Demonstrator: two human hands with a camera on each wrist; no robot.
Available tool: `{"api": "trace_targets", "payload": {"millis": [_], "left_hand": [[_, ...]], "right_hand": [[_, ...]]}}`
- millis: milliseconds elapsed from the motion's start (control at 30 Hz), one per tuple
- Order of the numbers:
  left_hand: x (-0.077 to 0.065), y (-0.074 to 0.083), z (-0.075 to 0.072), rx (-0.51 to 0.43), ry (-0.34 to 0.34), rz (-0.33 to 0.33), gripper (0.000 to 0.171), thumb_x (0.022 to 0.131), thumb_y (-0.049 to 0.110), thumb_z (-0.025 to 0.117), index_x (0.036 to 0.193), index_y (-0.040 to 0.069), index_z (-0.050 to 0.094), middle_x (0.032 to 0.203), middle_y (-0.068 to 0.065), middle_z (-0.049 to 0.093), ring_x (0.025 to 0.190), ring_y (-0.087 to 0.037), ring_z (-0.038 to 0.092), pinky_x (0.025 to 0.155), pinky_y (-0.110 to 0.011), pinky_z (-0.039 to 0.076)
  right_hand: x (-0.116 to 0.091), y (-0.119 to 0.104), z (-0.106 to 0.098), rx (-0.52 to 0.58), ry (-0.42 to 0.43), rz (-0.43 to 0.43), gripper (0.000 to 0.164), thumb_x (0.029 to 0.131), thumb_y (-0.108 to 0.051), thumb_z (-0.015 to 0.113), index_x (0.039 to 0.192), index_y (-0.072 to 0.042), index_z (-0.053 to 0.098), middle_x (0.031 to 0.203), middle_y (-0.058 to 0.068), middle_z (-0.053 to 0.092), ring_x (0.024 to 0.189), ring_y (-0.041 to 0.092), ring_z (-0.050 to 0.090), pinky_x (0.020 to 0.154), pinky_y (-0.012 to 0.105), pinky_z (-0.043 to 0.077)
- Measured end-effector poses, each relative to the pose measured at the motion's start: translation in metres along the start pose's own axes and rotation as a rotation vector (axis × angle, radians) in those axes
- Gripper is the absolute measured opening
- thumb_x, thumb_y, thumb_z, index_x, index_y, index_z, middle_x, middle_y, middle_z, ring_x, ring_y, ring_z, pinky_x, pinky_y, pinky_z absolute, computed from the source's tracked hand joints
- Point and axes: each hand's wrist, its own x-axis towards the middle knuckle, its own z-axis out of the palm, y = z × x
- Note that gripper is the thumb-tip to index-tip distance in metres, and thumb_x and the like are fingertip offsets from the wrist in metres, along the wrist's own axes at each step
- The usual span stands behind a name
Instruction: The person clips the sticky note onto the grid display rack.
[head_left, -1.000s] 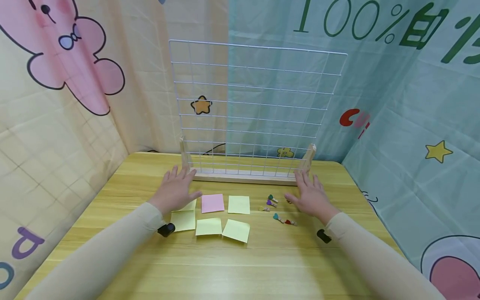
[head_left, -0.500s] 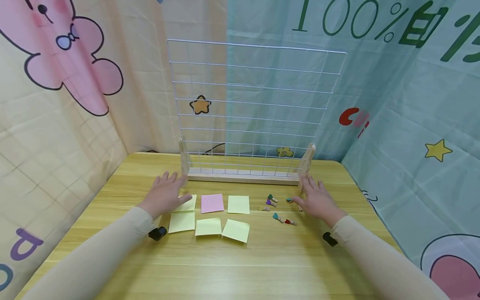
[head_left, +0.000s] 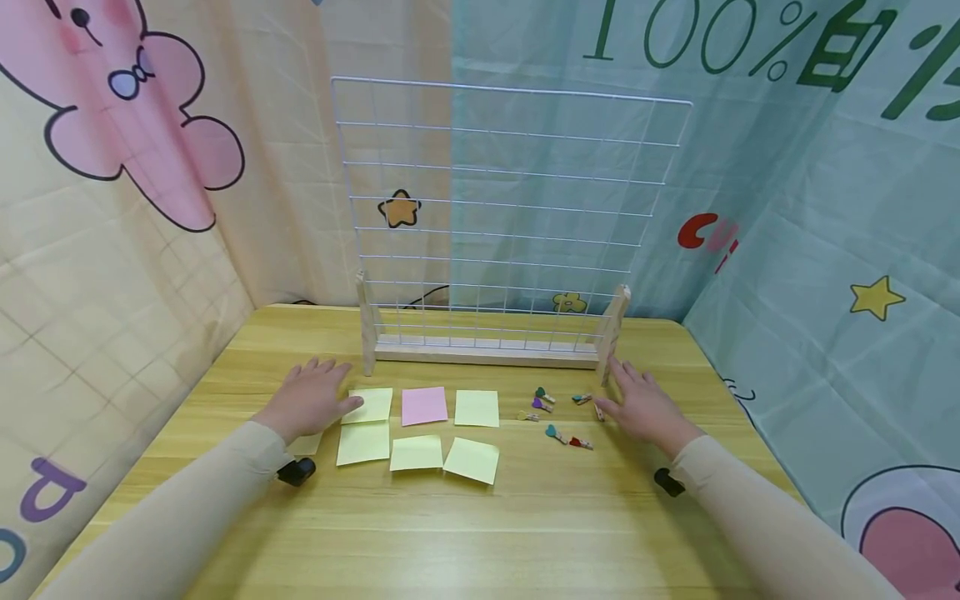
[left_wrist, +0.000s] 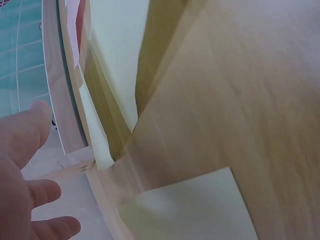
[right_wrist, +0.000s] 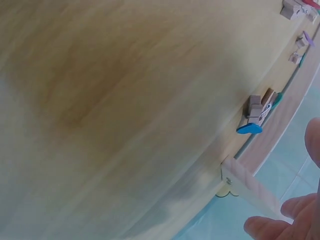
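My left hand [head_left: 306, 400] hovers with spread fingers beside the left group of pale yellow sticky notes [head_left: 363, 442]. Another yellow note [head_left: 306, 446] peeks out below that wrist, mostly hidden, and one note [left_wrist: 192, 207] lies near the hand in the left wrist view. A pink sticky note [head_left: 423, 407] is in the back row of notes. My right hand [head_left: 643, 407], fingers extended and holding nothing, is near the right foot of the wire grid rack [head_left: 491, 362]. Left of its thumb lie several mini clothespins with coloured hearts, among them a red one [head_left: 581, 443] and a blue one [right_wrist: 248, 129].
The white wire grid [head_left: 495, 175] rises from a wooden base at the back of the wooden table [head_left: 480, 542]. Printed curtains [head_left: 810, 225] enclose the table at the back and both sides. Black wrist cameras [head_left: 296, 472] are strapped under both sleeves.
Both hands have drawn away from the rack's wooden ends, the left one leftward and toward the body, the right one rightward. More notes and clothespins have come into sight.
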Motion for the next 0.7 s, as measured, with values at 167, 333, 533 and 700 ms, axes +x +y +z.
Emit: {"api": "trace_targets", "payload": {"millis": [167, 333, 533, 700], "left_hand": [[-0.005, -0.008, -0.002, -0.024, -0.005, -0.012, 0.075, 0.104, 0.049, 0.060, 0.157, -0.001, 0.043, 0.158, -0.036, 0.042, 0.147, -0.065, 0.028, 0.121, -0.078, 0.018], [-0.009, -0.015, -0.002, -0.040, -0.023, -0.026, 0.074, 0.105, 0.048, 0.059, 0.157, -0.002, 0.043, 0.158, -0.035, 0.043, 0.147, -0.065, 0.030, 0.119, -0.078, 0.019], [-0.012, -0.024, 0.001, -0.060, -0.045, -0.026, 0.074, 0.105, 0.050, 0.057, 0.156, -0.003, 0.045, 0.157, -0.034, 0.045, 0.147, -0.063, 0.032, 0.120, -0.077, 0.020], [-0.017, -0.036, 0.002, -0.092, -0.078, -0.021, 0.077, 0.105, 0.052, 0.058, 0.153, -0.006, 0.046, 0.156, -0.033, 0.047, 0.144, -0.059, 0.039, 0.119, -0.074, 0.028]], "right_hand": [[-0.002, 0.005, 0.001, 0.007, -0.013, -0.003, 0.082, 0.109, -0.040, 0.056, 0.166, 0.002, 0.016, 0.164, 0.039, 0.026, 0.150, 0.059, 0.030, 0.124, 0.069, 0.021], [-0.003, 0.007, 0.000, 0.032, -0.012, -0.029, 0.076, 0.109, -0.034, 0.057, 0.165, 0.003, 0.021, 0.163, 0.038, 0.031, 0.149, 0.058, 0.034, 0.124, 0.069, 0.023], [-0.003, 0.008, 0.001, 0.039, -0.031, -0.041, 0.070, 0.109, -0.031, 0.057, 0.163, 0.003, 0.028, 0.160, 0.038, 0.036, 0.145, 0.060, 0.039, 0.120, 0.069, 0.032], [-0.002, 0.009, 0.004, 0.032, -0.052, -0.049, 0.065, 0.109, -0.028, 0.057, 0.162, 0.003, 0.032, 0.157, 0.039, 0.039, 0.143, 0.060, 0.042, 0.117, 0.068, 0.037]]}}
